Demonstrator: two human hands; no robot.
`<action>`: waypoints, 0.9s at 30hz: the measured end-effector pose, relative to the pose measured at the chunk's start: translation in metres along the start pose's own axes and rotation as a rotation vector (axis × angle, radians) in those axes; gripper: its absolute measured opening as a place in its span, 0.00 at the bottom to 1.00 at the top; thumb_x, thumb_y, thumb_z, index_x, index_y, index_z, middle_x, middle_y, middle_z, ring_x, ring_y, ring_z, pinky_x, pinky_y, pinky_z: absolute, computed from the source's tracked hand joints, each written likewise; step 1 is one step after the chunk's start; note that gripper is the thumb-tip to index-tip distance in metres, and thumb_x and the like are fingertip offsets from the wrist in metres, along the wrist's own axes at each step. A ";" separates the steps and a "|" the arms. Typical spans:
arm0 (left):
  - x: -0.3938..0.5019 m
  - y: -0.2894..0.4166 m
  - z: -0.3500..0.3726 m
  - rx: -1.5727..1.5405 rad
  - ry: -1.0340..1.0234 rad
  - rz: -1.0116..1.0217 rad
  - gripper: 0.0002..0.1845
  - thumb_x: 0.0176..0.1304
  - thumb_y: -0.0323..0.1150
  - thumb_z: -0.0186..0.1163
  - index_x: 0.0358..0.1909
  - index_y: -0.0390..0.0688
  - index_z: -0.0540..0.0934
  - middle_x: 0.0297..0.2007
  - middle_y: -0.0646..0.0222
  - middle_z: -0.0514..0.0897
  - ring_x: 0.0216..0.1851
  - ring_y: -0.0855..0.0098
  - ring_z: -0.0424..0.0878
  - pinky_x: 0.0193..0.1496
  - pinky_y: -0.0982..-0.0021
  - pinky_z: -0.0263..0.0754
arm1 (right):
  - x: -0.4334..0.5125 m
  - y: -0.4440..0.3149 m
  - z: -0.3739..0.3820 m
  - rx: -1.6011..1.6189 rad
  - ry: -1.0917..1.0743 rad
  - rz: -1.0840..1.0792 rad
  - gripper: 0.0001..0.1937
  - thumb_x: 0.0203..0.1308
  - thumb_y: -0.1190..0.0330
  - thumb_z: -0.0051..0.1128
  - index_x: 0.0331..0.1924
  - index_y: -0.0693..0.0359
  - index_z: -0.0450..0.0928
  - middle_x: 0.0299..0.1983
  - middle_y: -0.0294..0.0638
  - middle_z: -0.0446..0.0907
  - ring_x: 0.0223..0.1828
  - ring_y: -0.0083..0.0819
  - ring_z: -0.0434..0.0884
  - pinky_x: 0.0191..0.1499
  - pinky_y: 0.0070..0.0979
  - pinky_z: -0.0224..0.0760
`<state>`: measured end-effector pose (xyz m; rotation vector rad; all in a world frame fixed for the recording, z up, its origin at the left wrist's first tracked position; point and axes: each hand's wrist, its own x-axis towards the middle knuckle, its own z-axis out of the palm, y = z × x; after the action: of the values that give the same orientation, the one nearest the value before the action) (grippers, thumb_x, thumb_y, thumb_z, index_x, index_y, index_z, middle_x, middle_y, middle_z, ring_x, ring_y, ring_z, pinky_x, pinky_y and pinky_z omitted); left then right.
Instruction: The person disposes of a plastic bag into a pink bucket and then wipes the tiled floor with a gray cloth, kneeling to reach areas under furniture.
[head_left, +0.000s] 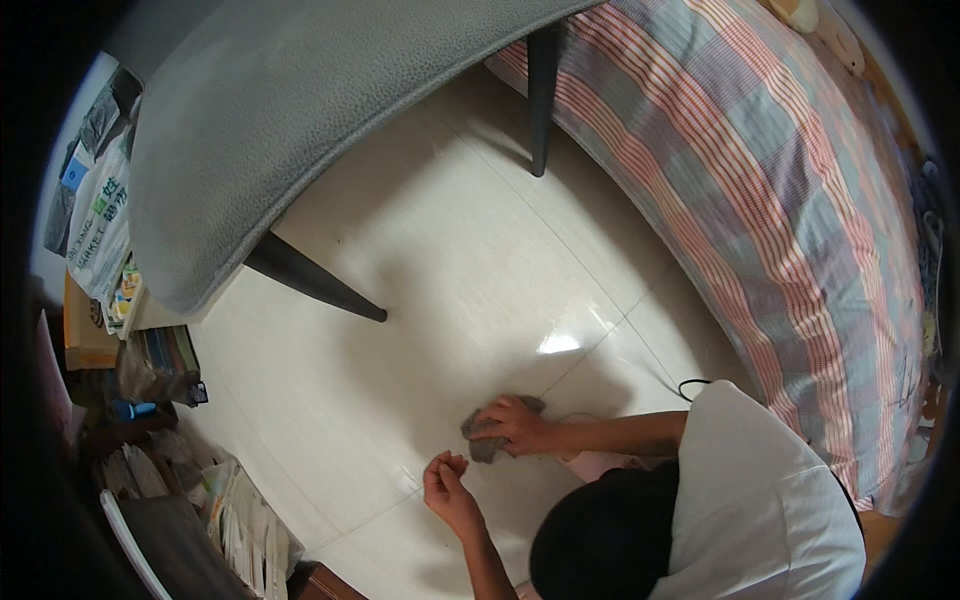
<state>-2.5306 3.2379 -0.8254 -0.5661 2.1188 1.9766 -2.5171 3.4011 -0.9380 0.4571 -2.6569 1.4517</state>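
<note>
My right hand (517, 427) rests on a crumpled grey cloth (486, 448) on the pale tiled floor (450, 262), its fingers bent over the cloth. Just left of it, my left hand (452, 495) is held with curled fingers, thumb close to the fingertips. Whether something small is pinched there cannot be made out. Part of a pink item (592, 466) shows beneath my right forearm. A white sleeve (765, 495) covers my right upper arm, beside a dark rounded shape (600, 532) I cannot identify.
A grey upholstered chair (300, 112) with black tapered legs (322, 281) stands ahead. Along the right runs a bed with a plaid cover (750, 187). Stacked papers (251, 532), a cardboard box (90, 330) and a plastic bag (101, 225) line the left. A black loop (694, 382) shows near my sleeve.
</note>
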 end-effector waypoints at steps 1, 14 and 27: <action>-0.001 -0.001 0.002 -0.004 0.008 -0.018 0.10 0.70 0.29 0.47 0.42 0.34 0.77 0.33 0.66 0.81 0.34 0.75 0.80 0.43 0.71 0.78 | 0.006 0.008 -0.005 0.040 0.091 0.035 0.23 0.37 0.78 0.61 0.44 0.50 0.82 0.50 0.38 0.75 0.50 0.40 0.73 0.53 0.39 0.66; 0.006 -0.026 0.013 -0.025 0.009 -0.103 0.10 0.69 0.26 0.47 0.41 0.34 0.77 0.32 0.63 0.81 0.34 0.72 0.81 0.43 0.70 0.80 | 0.247 0.241 -0.230 -0.445 0.883 0.695 0.20 0.53 0.69 0.54 0.53 0.62 0.74 0.42 0.54 0.78 0.42 0.52 0.77 0.46 0.39 0.71; 0.050 0.007 0.049 -0.076 -0.048 -0.061 0.10 0.69 0.26 0.47 0.43 0.33 0.77 0.35 0.64 0.80 0.38 0.72 0.80 0.47 0.69 0.78 | 0.383 0.161 -0.058 -0.664 0.311 0.184 0.22 0.57 0.59 0.51 0.58 0.46 0.73 0.63 0.36 0.67 0.65 0.39 0.62 0.64 0.42 0.53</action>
<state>-2.5851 3.2794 -0.8432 -0.5829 1.9812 2.0241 -2.9340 3.4467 -0.9560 -0.0686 -2.7400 0.5259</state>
